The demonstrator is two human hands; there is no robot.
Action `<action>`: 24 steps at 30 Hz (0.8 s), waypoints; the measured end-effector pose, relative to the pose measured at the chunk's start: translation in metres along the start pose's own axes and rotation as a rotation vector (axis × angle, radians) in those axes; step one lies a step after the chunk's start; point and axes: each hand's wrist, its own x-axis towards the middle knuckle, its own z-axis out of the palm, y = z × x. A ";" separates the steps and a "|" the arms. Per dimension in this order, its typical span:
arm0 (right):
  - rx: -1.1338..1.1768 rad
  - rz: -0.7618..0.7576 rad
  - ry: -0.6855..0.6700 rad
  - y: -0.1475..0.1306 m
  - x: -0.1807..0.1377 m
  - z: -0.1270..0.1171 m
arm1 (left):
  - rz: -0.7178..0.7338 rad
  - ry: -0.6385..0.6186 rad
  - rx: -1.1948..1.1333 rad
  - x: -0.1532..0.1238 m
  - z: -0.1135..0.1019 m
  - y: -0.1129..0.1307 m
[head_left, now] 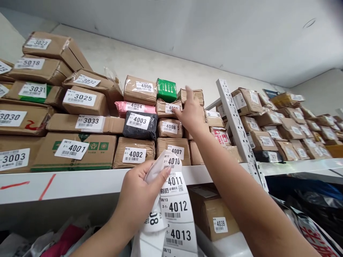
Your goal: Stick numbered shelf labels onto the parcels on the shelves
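Note:
My left hand point(139, 194) grips a long strip of white number labels point(177, 207) reading 4010 to 4013, held below the shelf edge. My right hand point(190, 110) reaches up to the top shelf, its fingers spread and pressing a small white label onto a brown taped parcel point(164, 107). Around that parcel sit a green packet point(166, 90), a parcel numbered 4008 point(169, 127) and one numbered 4007 point(173, 147). A black bag marked 4003 point(139, 125) and a pink bag marked 4004 point(134, 106) lie to the left.
Labelled cardboard boxes fill the white shelf point(80, 182), with 4001 point(75, 150) and 4002 point(133, 152) at the front. A perforated white upright point(237, 125) divides it from more parcels point(284, 125) at the right. A box marked 4039 point(214, 217) sits on the lower shelf.

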 end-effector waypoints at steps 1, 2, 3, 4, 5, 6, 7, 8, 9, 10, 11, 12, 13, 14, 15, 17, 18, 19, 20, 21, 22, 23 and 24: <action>-0.021 -0.026 0.040 -0.001 -0.001 0.000 | -0.004 -0.004 -0.003 0.001 -0.001 0.001; -0.031 -0.069 0.037 -0.001 -0.001 -0.001 | -0.008 -0.007 -0.009 0.001 -0.001 0.003; -0.030 -0.116 -0.011 0.000 -0.002 -0.002 | -0.005 -0.009 -0.014 0.002 -0.001 0.004; -0.020 -0.152 -0.079 0.000 -0.002 -0.004 | 0.006 -0.004 -0.014 0.002 -0.002 0.006; 0.011 -0.168 -0.132 0.001 -0.003 -0.007 | 0.021 0.006 -0.013 0.002 -0.003 0.007; 0.075 -0.159 -0.163 0.001 -0.006 -0.012 | 0.035 0.021 -0.014 0.003 -0.004 0.008; 0.179 -0.127 -0.196 0.000 -0.010 -0.017 | 0.046 0.038 -0.017 0.003 -0.004 0.008; 0.318 -0.087 -0.266 -0.003 -0.017 -0.025 | 0.058 0.066 -0.026 0.003 -0.005 0.008; 0.484 -0.047 -0.370 -0.006 -0.026 -0.033 | 0.077 0.110 -0.042 0.003 -0.005 0.008; 0.666 -0.021 -0.555 -0.010 -0.037 -0.041 | 0.106 0.168 -0.062 0.003 -0.005 0.008; 0.817 0.005 -0.768 -0.015 -0.048 -0.049 | 0.144 0.229 -0.082 0.003 -0.004 0.007; 0.928 0.045 -0.879 -0.020 -0.059 -0.055 | 0.183 0.280 -0.102 0.003 -0.003 0.007; 0.994 0.098 -0.914 -0.024 -0.069 -0.060 | 0.205 0.299 -0.127 0.003 -0.002 0.006; 1.043 0.149 -0.895 -0.028 -0.078 -0.063 | 0.201 0.283 -0.159 0.003 0.000 0.007; 1.076 0.196 -0.839 -0.030 -0.084 -0.065 | 0.173 0.238 -0.194 0.003 0.001 0.007; 1.112 0.278 -0.727 -0.033 -0.090 -0.063 | 0.089 0.143 -0.259 0.004 0.004 0.009; 1.119 0.313 -0.683 -0.033 -0.091 -0.062 | 0.055 0.121 -0.277 0.005 0.005 0.010; 1.114 0.348 -0.646 -0.033 -0.092 -0.060 | 0.034 0.124 -0.283 0.006 0.006 0.011; 1.102 0.379 -0.615 -0.033 -0.092 -0.058 | 0.029 0.147 -0.279 0.008 0.006 0.012; 1.088 0.397 -0.582 -0.034 -0.092 -0.056 | 0.032 0.174 -0.276 0.009 0.006 0.014; 1.072 0.393 -0.549 -0.034 -0.092 -0.055 | 0.038 0.200 -0.277 0.011 0.006 0.014; 1.054 0.368 -0.520 -0.035 -0.091 -0.054 | 0.046 0.221 -0.281 0.013 0.006 0.015; 1.034 0.329 -0.500 -0.036 -0.088 -0.053 | 0.052 0.232 -0.286 0.014 0.005 0.016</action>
